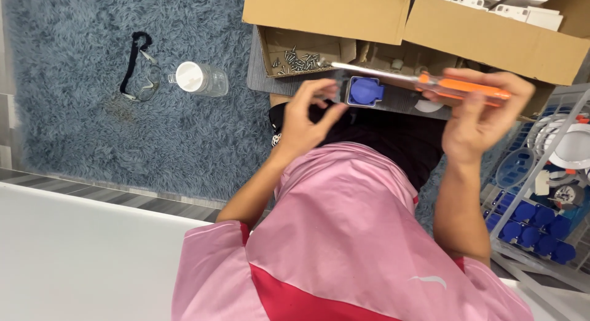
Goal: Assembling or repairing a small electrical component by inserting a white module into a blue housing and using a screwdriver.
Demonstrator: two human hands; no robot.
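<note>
Above the lap, screw-driving step: left hand pinching blue socket module; right hand closed around orange screwdriver, tip at the module. Next, judged: steady alignment, then turning.

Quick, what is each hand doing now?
Left hand: closed on the blue socket.
Right hand: closed on the orange screwdriver.

Orange-handled screwdriver, blue socket cover, shaggy grey-blue rug, pink shirt, brown cardboard box
</note>
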